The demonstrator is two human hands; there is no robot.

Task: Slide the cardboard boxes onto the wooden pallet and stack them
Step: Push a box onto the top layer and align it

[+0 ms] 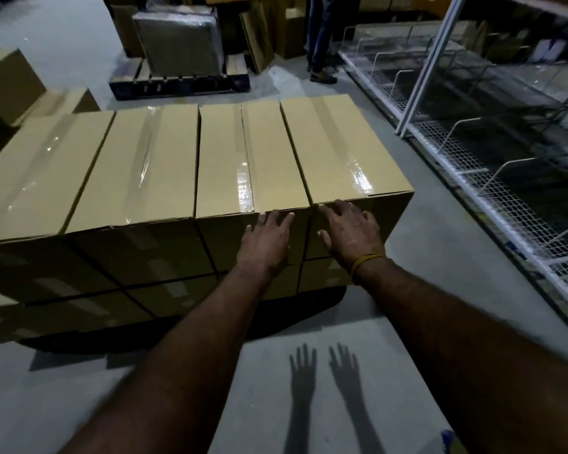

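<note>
While both arms reach forward, flat hands, left (265, 239) and right (351, 232), fingers spread, against the cardboard boxes (191, 165).

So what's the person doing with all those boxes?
A person is stacking taped cardboard boxes in a storeroom. The top layer shows four boxes side by side, with more layers under them. Both hands are flat against the near face of the stack: the left hand on the third box, the right hand on the end box. Fingers are straight, as if pushing. What the stack sits on is in shadow. Wire shelves stand to the right.
</note>
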